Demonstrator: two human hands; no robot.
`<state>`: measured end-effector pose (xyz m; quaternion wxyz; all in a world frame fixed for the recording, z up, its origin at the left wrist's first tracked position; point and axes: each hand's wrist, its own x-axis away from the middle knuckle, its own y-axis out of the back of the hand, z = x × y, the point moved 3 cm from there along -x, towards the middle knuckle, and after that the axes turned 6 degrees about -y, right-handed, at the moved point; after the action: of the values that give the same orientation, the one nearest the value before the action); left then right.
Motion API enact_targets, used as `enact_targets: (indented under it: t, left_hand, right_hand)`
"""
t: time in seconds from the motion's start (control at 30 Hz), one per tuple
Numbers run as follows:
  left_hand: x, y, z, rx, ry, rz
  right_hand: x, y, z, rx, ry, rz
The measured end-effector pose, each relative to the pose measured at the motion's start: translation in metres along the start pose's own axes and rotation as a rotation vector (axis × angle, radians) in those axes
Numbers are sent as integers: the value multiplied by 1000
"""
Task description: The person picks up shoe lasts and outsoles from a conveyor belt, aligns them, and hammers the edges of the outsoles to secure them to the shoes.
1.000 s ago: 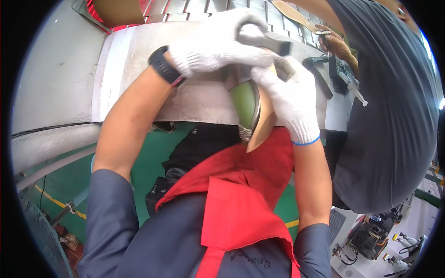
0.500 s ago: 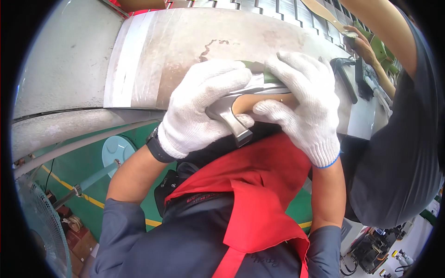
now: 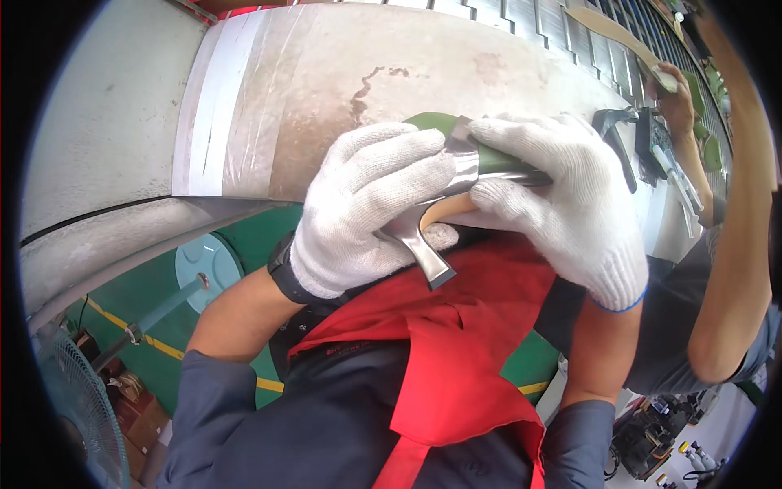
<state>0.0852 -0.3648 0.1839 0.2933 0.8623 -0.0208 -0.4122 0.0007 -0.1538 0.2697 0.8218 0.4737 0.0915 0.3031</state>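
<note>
A high-heeled shoe is held sole side toward me, at the near edge of the worktable point(image 3: 326, 90). Its silver heel point(image 3: 428, 254) points down toward my red apron, and its tan sole point(image 3: 446, 209) curves between my hands. Beyond the sole show a green part point(image 3: 433, 121) and a silver band point(image 3: 463, 155). My left hand point(image 3: 354, 212), in a white knit glove, is closed round the heel end. The gloved right hand point(image 3: 574, 191) grips the other end, its thumb along the sole. My palms and fingers hide much of the shoe.
At the far right a co-worker's hand point(image 3: 676, 102) holds a long tan piece point(image 3: 615, 34). Black tools point(image 3: 619, 143) lie right of my hands. Metal slats point(image 3: 562, 37) run along the back; a fan point(image 3: 81, 399) stands lower left.
The shoe and my right hand have shifted slightly right and nearer me; more of the green part shows. On the right, the co-worker's body and arm have moved.
</note>
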Motion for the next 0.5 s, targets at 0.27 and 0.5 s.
enact_targets:
  t: [0.27,0.5]
  left_hand:
    - [5,-8,0,-25,-36,-29]
    - [-3,-20,-24,-196,109,241]
  right_hand:
    - [-17,1,20,34,-71,102]
    - [22,-14,-41,127,89,-563]
